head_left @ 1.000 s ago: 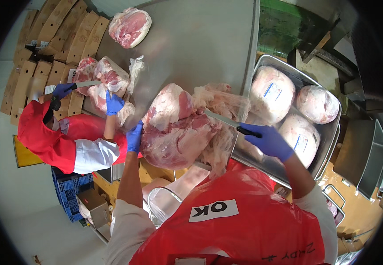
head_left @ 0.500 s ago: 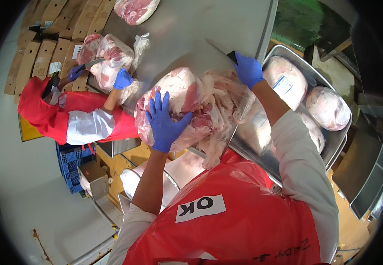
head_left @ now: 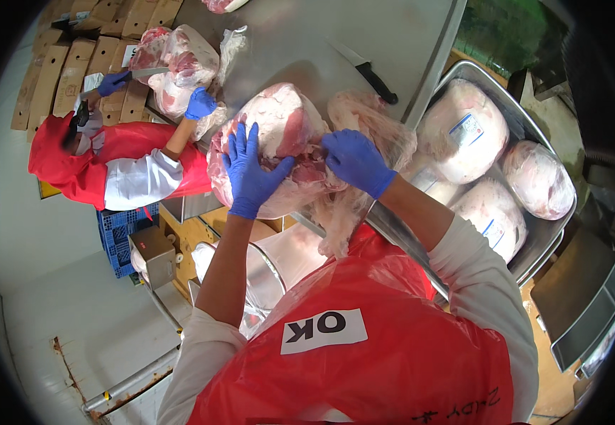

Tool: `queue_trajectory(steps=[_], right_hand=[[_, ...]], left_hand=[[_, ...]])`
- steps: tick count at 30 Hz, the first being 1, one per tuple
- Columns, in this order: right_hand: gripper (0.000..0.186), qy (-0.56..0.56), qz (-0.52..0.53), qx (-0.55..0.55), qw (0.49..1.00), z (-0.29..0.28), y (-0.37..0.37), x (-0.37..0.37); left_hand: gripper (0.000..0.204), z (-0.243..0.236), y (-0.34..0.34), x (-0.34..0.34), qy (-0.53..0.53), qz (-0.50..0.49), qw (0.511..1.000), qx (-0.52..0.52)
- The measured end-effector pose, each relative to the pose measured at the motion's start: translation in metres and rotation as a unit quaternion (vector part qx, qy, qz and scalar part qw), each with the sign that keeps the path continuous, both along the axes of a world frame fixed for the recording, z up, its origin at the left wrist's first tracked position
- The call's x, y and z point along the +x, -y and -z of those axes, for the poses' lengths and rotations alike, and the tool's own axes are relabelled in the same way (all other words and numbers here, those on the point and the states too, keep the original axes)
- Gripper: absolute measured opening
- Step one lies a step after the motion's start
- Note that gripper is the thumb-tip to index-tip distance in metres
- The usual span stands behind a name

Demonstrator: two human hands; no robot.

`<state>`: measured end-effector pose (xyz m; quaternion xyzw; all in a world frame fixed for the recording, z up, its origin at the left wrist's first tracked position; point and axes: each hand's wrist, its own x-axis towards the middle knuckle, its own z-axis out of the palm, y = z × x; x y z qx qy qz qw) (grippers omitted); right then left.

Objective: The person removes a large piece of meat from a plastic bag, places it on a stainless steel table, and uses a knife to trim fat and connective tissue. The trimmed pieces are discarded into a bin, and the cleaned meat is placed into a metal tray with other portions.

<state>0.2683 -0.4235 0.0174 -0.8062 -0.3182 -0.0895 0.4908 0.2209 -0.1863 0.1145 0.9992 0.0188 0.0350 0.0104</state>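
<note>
- The co-worker (head_left: 109, 163) in red is partly cut off; their 2 gloved hands work a second piece of meat (head_left: 173, 64), with a knife's blade just visible.
- Left hand (head_left: 251, 173), blue glove: fingers spread flat on the big, glossy pink-and-white slab of meat (head_left: 279, 142).
- Right hand (head_left: 356, 161): fingertips buried in the slab's middle, so the grip is unclear; wrinkled clear wrap (head_left: 375, 134) bunches beyond its knuckles.
- Black-handled knife (head_left: 368, 67) lies on the steel table (head_left: 307, 42), past the fingers.
- Metal tray (head_left: 534, 248) of 4 wrapped rounded cuts sits right of the right hand.

One head-worn fisheye view looks steeply down, close over the table (head_left: 307, 42); its bent rim perhaps exaggerates nearness.
</note>
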Motion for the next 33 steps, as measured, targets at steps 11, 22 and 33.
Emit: queue_trajectory(steps=[11,22,33], right_hand=[[0.014,-0.038,0.097,0.077,0.992,0.035,0.011,0.006],[0.017,-0.160,0.033,-0.031,0.986,0.007,-0.021,-0.007],[0.017,-0.221,-0.018,-0.053,0.974,0.006,-0.011,-0.018]], left_hand=[[0.109,-0.003,-0.006,0.000,-0.004,0.029,1.000,0.003],[0.117,0.006,0.028,-0.003,0.043,0.046,0.997,-0.049],[0.111,-0.001,0.049,-0.001,-0.010,-0.029,1.000,0.004]])
